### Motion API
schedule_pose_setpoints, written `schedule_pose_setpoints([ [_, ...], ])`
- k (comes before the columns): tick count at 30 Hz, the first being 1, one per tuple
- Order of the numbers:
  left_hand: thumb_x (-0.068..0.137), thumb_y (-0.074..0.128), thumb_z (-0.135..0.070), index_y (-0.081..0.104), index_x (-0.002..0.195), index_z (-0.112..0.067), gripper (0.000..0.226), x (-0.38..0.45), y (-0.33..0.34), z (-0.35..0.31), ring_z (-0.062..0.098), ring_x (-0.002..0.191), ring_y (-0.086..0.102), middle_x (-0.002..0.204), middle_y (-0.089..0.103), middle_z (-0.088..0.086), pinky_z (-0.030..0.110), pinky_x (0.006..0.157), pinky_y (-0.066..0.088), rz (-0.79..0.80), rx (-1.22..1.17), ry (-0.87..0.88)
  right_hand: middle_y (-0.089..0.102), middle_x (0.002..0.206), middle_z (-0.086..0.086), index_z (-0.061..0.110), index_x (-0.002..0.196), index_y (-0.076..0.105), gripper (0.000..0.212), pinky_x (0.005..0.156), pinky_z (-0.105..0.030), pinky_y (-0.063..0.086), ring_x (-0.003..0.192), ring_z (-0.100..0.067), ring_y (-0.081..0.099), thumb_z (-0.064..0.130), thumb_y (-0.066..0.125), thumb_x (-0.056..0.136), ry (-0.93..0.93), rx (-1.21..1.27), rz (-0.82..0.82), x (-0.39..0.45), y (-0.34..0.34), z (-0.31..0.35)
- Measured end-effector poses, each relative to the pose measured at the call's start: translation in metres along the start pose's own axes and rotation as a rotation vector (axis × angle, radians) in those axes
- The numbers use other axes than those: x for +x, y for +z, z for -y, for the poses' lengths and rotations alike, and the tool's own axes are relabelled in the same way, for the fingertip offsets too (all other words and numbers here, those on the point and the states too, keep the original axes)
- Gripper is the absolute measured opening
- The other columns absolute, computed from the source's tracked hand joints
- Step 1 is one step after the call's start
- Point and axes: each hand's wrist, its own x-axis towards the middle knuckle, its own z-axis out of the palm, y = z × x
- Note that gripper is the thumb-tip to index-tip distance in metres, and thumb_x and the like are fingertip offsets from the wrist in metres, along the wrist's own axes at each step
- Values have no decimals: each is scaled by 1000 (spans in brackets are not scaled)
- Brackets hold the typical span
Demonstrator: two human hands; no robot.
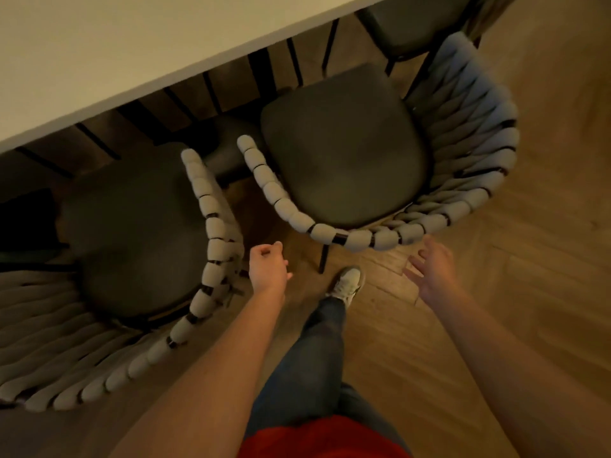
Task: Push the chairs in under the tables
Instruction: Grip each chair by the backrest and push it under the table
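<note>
A white table (pixel 139 57) runs across the upper left. Two chairs with dark seats and grey woven backs stand at its edge. The right chair (pixel 344 150) has its seat mostly out from under the table, its curved back toward me. The left chair (pixel 139 233) sits lower left, its seat front near the table edge. My left hand (pixel 266 267) hovers between the two chair backs, fingers loosely curled, holding nothing. My right hand (pixel 429 266) is just below the right chair's back rim, fingers spread, not touching it.
A third dark chair seat (pixel 410 24) shows at the top right, partly under the table. Wooden floor (pixel 496 325) spreads to the right and below. My foot (pixel 347 284) in a light shoe stands beside the right chair's black leg (pixel 323 259).
</note>
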Motion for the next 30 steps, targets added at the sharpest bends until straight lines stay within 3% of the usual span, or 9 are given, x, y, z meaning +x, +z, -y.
schedule_pose_setpoints([
  [4,99,54,-39,43,132,-19,40,18,47,-15,18,92,59,95,56,-3,44,87,54,-47,-62,-75,49,139,-4,20,148,34,50,104,-51,44,122,-26,53,33,50,102,-3,6,16,41,-10,42],
  [7,97,54,-42,36,143,-19,54,27,77,-23,30,116,56,130,54,8,50,91,52,-34,-104,-148,54,135,-4,20,145,39,48,101,-50,47,120,-26,56,34,52,101,21,1,-9,71,-18,78],
  [10,95,60,-37,32,146,-20,61,23,100,-36,36,124,51,142,47,13,56,96,50,-108,-127,-212,53,140,-6,19,148,37,52,101,-51,48,123,-28,55,32,54,101,66,9,-14,93,-32,115],
  [14,97,58,-30,28,148,-16,61,19,120,-45,41,122,51,141,46,20,57,97,48,-242,-66,-258,52,138,-9,16,149,34,52,96,-47,50,119,-27,56,23,54,101,87,1,-12,119,-47,158],
  [19,98,57,-29,26,149,-9,63,18,132,-45,43,127,46,145,43,24,52,105,42,-363,88,-254,44,147,-11,25,157,17,77,96,-50,49,123,-29,53,15,63,96,88,-100,26,154,-54,201],
  [21,98,57,-33,26,150,-9,65,19,131,-44,43,127,46,144,44,23,52,105,42,-382,154,-259,45,146,-11,28,157,16,80,89,-48,50,119,-28,54,13,64,95,82,-165,74,162,-51,215],
  [27,97,56,-40,28,149,-9,66,23,132,-49,44,122,49,143,45,23,51,97,48,-392,220,-300,49,142,-4,33,154,20,73,89,-49,48,116,-27,54,11,60,97,69,-286,186,175,-49,225],
  [30,98,55,-37,28,148,-8,64,22,132,-49,43,125,48,143,44,23,47,95,45,-385,228,-297,45,147,-3,35,156,11,83,97,-56,46,121,-29,51,3,59,96,46,-333,236,176,-46,221],
])
